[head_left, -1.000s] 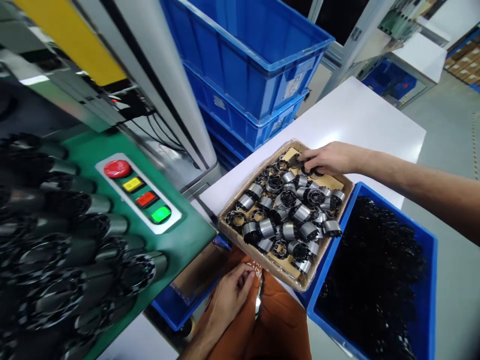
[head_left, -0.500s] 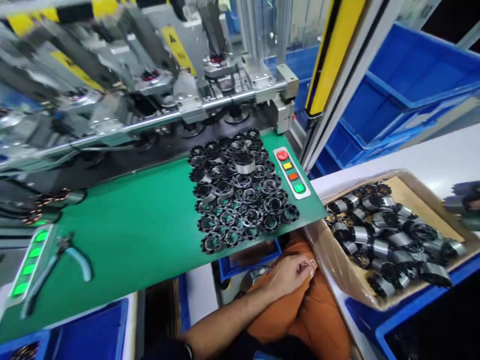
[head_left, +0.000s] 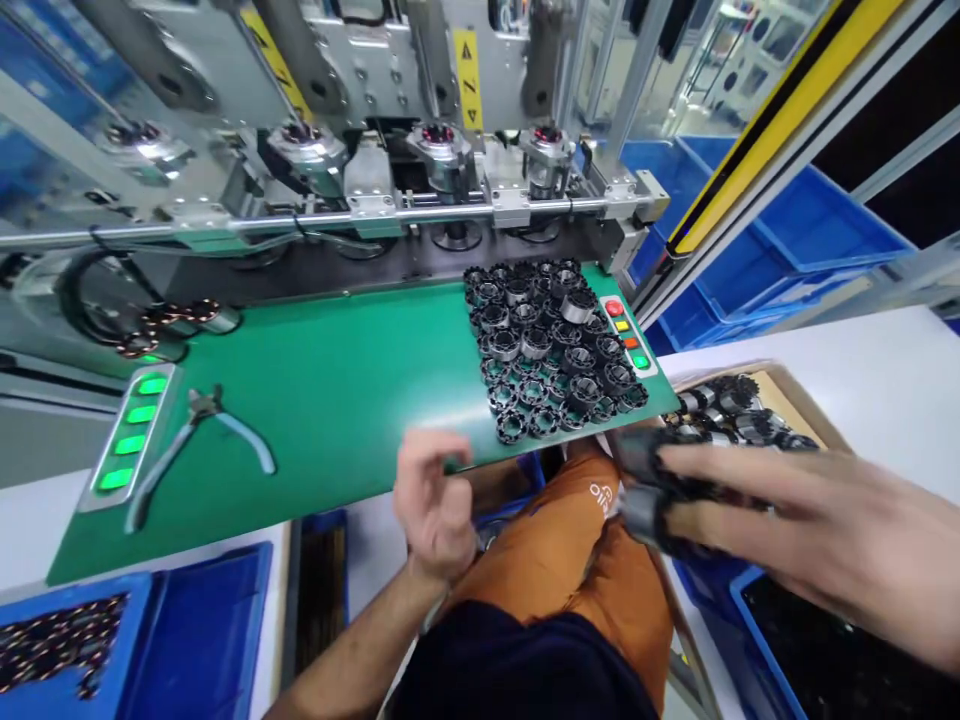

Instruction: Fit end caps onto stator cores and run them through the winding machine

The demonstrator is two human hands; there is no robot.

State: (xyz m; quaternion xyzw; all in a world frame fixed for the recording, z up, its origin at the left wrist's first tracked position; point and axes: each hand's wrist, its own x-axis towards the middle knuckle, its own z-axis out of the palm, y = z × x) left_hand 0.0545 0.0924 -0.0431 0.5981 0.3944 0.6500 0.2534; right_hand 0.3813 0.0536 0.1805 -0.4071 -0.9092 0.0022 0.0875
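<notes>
Right hand (head_left: 814, 520), lower right of the frame, clasped dark rings (head_left: 643, 515); the left hand (head_left: 435, 505), lower centre, was loosely curled, seemingly empty. Rows of rings (head_left: 534, 343) stood on the green bench (head_left: 352, 380), right of centre. Steady, gentle carrying probably suited best. Blur obscured the held count; fingers hid part of the carton (head_left: 799, 410).

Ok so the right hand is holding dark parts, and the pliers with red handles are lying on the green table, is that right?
Not quite: the handles are light blue, not red, as the head view shows. The right hand is holding dark parts, and the pliers are lying on the green table.
</notes>
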